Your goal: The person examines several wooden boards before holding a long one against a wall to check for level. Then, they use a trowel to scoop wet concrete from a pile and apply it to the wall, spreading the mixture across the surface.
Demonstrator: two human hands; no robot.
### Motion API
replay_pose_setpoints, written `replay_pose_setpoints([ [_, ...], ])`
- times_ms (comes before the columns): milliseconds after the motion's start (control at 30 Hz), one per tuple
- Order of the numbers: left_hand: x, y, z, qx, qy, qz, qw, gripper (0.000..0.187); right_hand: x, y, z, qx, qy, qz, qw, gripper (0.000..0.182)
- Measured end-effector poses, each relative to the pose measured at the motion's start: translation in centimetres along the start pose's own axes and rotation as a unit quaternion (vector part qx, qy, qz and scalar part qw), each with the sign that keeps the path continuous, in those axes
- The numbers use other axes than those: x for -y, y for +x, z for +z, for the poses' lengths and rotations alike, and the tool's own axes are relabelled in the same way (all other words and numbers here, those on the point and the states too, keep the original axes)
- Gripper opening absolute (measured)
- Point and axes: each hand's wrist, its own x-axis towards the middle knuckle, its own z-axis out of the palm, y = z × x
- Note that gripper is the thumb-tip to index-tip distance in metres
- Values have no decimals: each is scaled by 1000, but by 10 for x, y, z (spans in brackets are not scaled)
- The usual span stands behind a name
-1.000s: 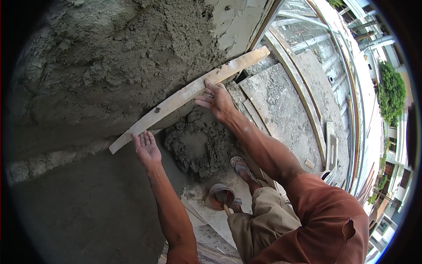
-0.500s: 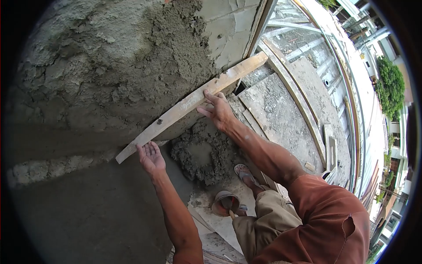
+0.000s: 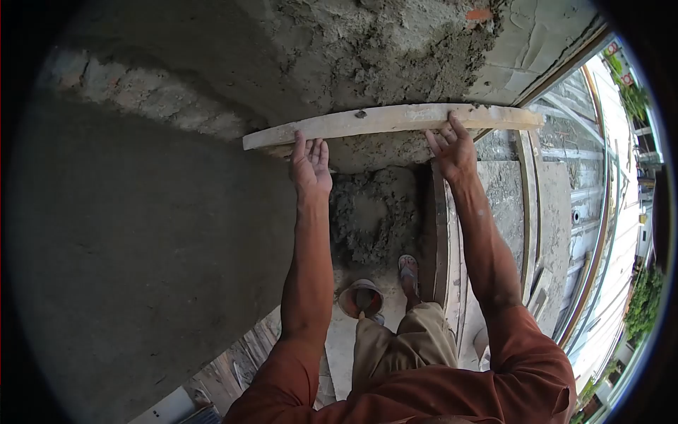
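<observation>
A long pale wooden board (image 3: 395, 120) lies along rough mortar on the wall (image 3: 381, 60), nearly level across the head view. My left hand (image 3: 311, 168) grips its lower edge near the left end, thumb on the face. My right hand (image 3: 455, 150) holds it toward the right end, thumb on the face and some fingers spread below. Small mortar lumps stick to the board. Below it, between my forearms, sits a heap of wet mortar (image 3: 399, 212) with a hollow in its middle.
A bucket (image 3: 346, 304) with a tool in it stands by my feet. To the left is a broad smooth grey wall surface (image 3: 155, 247). Planks and boards (image 3: 501, 219) lie to the right, beside metal roofing (image 3: 586, 177). A wooden edge strip (image 3: 565, 63) borders the wall.
My view has turned, so the board has gone from a steep slant to nearly level. Both hands keep their hold on it, at about the same places.
</observation>
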Motion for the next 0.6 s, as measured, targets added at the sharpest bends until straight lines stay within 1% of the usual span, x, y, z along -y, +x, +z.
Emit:
replay_pose_setpoints([
  [67,-7,-10,13,-4,-6,6,1000,63,7,-4,7,5,2,6,1000,55],
  [133,-14,-16,21,-5,-9,12,1000,63,11,-6,12,-35,10,2,999,58],
  [233,-21,-20,32,8,1,25,1000,64,21,-14,22,-8,25,15,1000,61],
  [333,-29,-28,41,-11,3,19,1000,65,26,-15,24,0,29,20,999,62],
  [433,-36,-37,47,-6,9,15,1000,67,33,-21,30,4,19,4,1000,59],
  [500,-39,-34,53,4,-6,23,1000,70,38,-24,38,-10,17,3,1000,59],
  [533,-42,-35,55,3,-3,24,1000,72,41,-28,39,18,16,-10,1000,61],
  [600,-47,-37,63,2,-7,22,1000,72,47,-34,48,5,17,-20,1000,59],
])
